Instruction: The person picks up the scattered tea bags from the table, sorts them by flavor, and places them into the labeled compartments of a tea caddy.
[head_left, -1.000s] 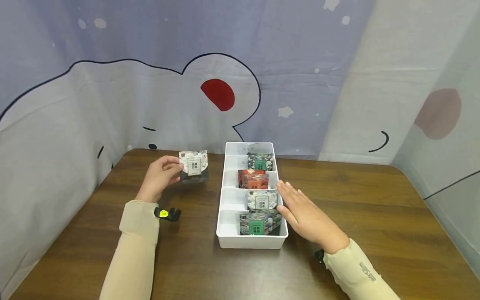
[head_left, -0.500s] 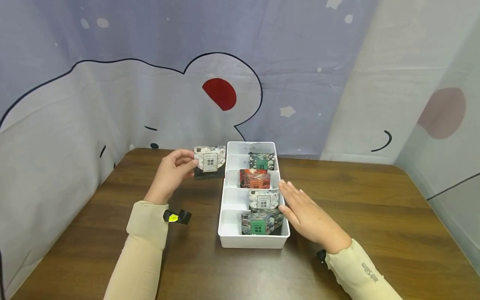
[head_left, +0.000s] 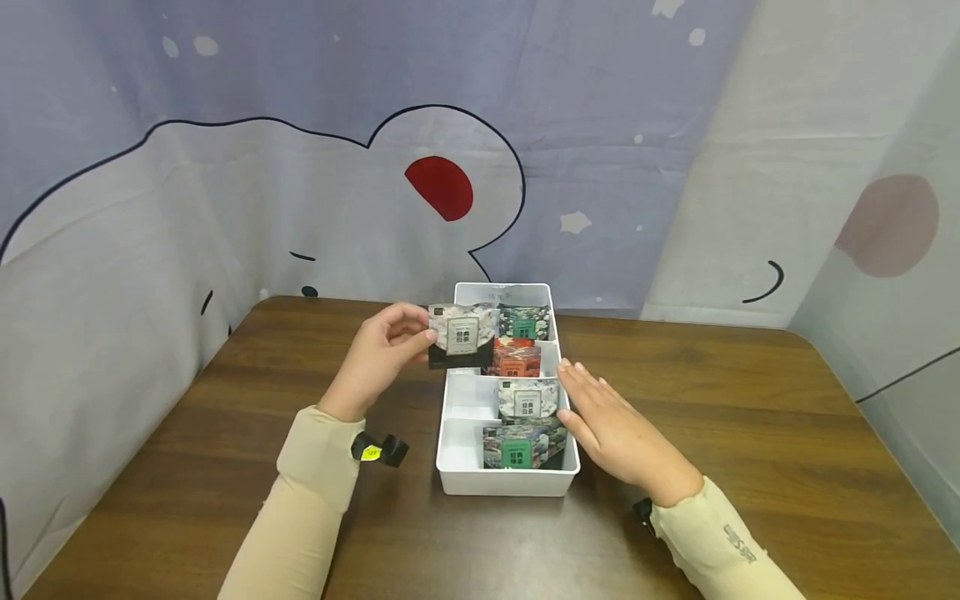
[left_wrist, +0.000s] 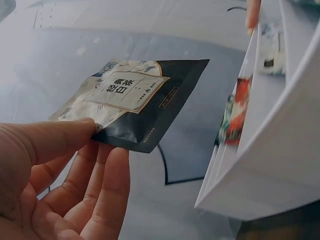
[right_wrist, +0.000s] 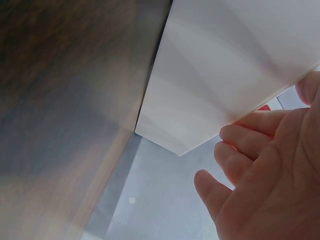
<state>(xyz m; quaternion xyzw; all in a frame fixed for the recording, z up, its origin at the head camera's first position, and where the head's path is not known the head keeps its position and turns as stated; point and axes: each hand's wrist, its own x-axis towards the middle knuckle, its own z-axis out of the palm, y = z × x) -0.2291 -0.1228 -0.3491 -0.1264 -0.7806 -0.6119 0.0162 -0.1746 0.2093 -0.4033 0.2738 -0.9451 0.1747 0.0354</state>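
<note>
My left hand pinches a white-and-black tea sachet by its left edge, thumb in front. The sachet hangs above the left side of a long white divided box, partly covering its rear compartments. In the left wrist view the sachet is tilted, its label sideways. My right hand rests against the box's right wall, fingers straight. In the right wrist view the right hand touches the top edge of the white box wall.
The box holds green sachets in front, then a white sachet, red sachets and a dark green sachet at the back. It stands on a brown wooden table. A printed curtain hangs behind.
My left hand has carried the white-and-black tea sachet rightward from over the table to above the box. The right hand stays at the box's right wall.
</note>
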